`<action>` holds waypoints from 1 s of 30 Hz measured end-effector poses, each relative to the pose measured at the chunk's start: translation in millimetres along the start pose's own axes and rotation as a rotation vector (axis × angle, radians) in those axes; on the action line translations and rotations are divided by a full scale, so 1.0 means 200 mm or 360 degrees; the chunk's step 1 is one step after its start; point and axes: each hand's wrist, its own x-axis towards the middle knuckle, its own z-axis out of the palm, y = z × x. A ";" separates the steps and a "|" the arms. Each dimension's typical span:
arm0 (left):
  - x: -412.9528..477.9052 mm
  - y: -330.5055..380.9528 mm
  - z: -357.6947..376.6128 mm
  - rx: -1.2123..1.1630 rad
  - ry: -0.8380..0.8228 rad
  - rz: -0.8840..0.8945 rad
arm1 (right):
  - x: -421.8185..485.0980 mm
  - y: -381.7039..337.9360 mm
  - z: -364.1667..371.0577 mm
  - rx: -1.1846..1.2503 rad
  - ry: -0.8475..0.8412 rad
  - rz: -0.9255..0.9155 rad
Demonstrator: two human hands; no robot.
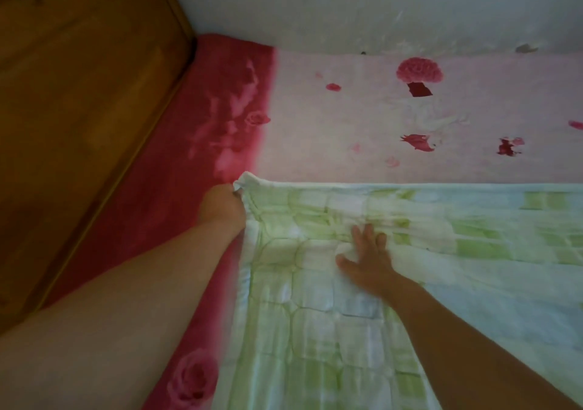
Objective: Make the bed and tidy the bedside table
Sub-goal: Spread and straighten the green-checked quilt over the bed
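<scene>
Left hand: the left hand (222, 204) is down at the quilt's corner (249, 180), fingers curled in and clamped on the bunched fabric, with the forearm stretched out across the red side of the bed.
Right hand: the right hand (367, 256) lies flat on top of the quilt, fingers straight and spread, thumb out to the side, palm pressing the cloth. It holds nothing.
Quilt: the green-and-white checked quilt (347, 330) is spread over the near part of the bed. Its far edge runs straight across the frame, and there are creases between the two hands.
Corner: it is puckered and lifted slightly where the left hand grips it, right at the line where red meets pale pink.
Bed sheet: the bed sheet (331, 119) shows beyond and to the left of the quilt, pale pink in the middle with a deep red band along the left.
Rose: one big printed rose (419, 69) sits near the far edge, with smaller blooms scattered around it.
Wooden board: a brown wooden board (79, 110) runs along the bed's left side, touching the red band.
Wall: a white wall (347, 6) stands behind the bed's far edge.
</scene>
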 end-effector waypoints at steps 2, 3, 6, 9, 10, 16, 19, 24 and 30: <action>0.09 0.04 0.03 -0.0161 0.0053 -0.0047 | 0.02 -0.01 0.07 -0.0266 0.0049 0.0000; 0.14 0.07 0.05 -0.0207 0.0055 -0.0061 | 0.02 -0.02 0.10 -0.0300 0.0128 0.0003; 0.28 0.14 0.10 -0.0233 0.0110 -0.0068 | -0.01 0.00 0.20 -0.0390 0.0476 -0.0084; 0.36 0.20 0.17 -0.0131 0.0160 -0.0057 | -0.02 0.01 0.25 -0.0470 0.0738 -0.0182; 0.38 0.21 0.19 -0.0039 0.0173 -0.0022 | -0.01 0.01 0.25 -0.0477 0.0799 -0.0207; 0.40 0.05 0.39 0.0519 0.0190 -0.0043 | 0.03 0.03 0.26 -0.0534 0.0907 -0.0254; 0.41 -0.02 0.45 0.0606 0.0171 0.0018 | 0.03 0.02 0.26 -0.0533 0.0925 -0.0260; 0.26 0.26 0.50 0.0402 0.0478 0.0832 | 0.03 0.02 0.26 -0.0505 0.0939 -0.0264; 0.02 0.53 0.73 0.0728 -0.0818 0.1323 | 0.04 0.02 0.26 -0.0499 0.0994 -0.0279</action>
